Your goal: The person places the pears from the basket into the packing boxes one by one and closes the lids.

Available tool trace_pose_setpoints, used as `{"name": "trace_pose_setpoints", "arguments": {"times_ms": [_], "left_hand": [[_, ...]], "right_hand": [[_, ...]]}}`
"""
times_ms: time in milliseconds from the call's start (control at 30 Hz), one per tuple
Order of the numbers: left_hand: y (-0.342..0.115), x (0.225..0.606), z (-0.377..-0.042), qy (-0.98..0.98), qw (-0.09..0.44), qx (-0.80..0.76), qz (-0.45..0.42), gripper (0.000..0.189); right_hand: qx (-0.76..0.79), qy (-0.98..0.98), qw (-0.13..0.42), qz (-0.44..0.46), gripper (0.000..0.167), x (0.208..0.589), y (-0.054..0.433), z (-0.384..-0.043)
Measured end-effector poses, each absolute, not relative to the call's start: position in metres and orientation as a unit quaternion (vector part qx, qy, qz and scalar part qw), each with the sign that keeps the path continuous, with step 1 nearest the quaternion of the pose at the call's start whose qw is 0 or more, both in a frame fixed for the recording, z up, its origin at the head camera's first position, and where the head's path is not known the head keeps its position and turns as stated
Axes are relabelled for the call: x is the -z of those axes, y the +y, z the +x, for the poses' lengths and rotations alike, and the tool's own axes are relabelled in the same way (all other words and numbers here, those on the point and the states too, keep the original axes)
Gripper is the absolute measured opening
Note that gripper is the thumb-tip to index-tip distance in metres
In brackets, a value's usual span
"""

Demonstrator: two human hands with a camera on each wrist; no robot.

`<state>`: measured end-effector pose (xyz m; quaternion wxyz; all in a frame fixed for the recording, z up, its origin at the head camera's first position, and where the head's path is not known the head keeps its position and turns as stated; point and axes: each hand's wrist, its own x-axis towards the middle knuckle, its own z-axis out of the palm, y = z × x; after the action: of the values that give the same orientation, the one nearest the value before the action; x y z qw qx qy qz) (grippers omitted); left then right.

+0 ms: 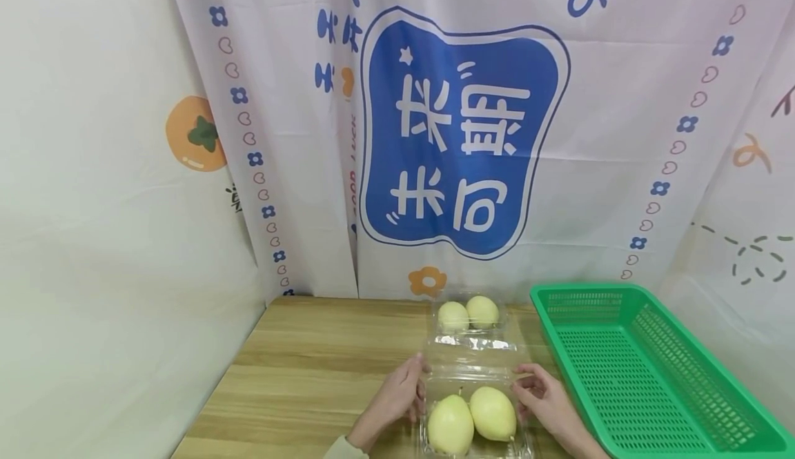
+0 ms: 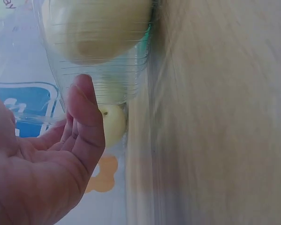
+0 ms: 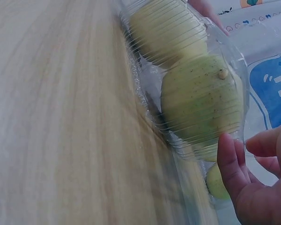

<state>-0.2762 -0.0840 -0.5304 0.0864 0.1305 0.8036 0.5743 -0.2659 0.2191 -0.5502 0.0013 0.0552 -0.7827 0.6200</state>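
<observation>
Two pale yellow pears (image 1: 450,424) sit side by side in a clear plastic clamshell box (image 1: 526,438) on the wooden table. Its clear lid (image 1: 472,357) is raised and spreads away behind the pears. My left hand (image 1: 400,391) holds the box's left edge near the hinge, fingers bent against the ribbed side wall (image 2: 107,77). On the opposite edge, my right hand (image 1: 542,397) pinches the clear plastic between thumb and fingers. In the right wrist view, the fingertips (image 3: 225,140) lie right by one pear (image 3: 201,101), seen through the wall.
Behind the lid, another clear box (image 1: 435,307) with two pears (image 1: 482,311) stands by the back curtain (image 1: 397,272). A large green plastic basket (image 1: 584,390) lies to the right of my right hand. Wooden tabletop (image 1: 310,369) extends to the left.
</observation>
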Motion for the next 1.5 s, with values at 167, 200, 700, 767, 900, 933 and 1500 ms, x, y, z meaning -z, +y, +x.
{"name": "trace_pose_setpoints", "arguments": {"times_ms": [167, 200, 700, 767, 900, 933, 1500], "left_hand": [[-0.087, 0.53, -0.276, 0.801, 0.1, -0.574, 0.138, 0.069], [-0.088, 0.53, -0.276, 0.801, 0.103, -0.573, 0.138, 0.068], [-0.093, 0.53, -0.279, 0.798, 0.118, -0.562, 0.183, 0.037], [-0.093, 0.53, -0.279, 0.8, 0.116, -0.558, 0.186, 0.035], [-0.094, 0.529, -0.279, 0.804, 0.115, -0.55, 0.195, 0.033], [-0.094, 0.529, -0.279, 0.805, 0.116, -0.548, 0.197, 0.033], [-0.093, 0.53, -0.276, 0.797, 0.134, -0.565, 0.169, 0.031]], "right_hand": [[-0.622, -0.781, 0.001, 0.056, 0.033, 0.55, 0.217, -0.265], [-0.623, -0.78, 0.002, 0.056, 0.033, 0.55, 0.217, -0.265], [-0.604, -0.797, 0.023, 0.016, 0.02, 0.547, 0.215, -0.268], [-0.611, -0.791, 0.007, 0.009, 0.023, 0.546, 0.216, -0.268], [-0.615, -0.788, -0.027, 0.009, 0.033, 0.545, 0.217, -0.268], [-0.612, -0.79, -0.032, 0.011, 0.034, 0.545, 0.217, -0.268], [-0.585, -0.803, -0.084, 0.068, 0.05, 0.545, 0.223, -0.255]]}}
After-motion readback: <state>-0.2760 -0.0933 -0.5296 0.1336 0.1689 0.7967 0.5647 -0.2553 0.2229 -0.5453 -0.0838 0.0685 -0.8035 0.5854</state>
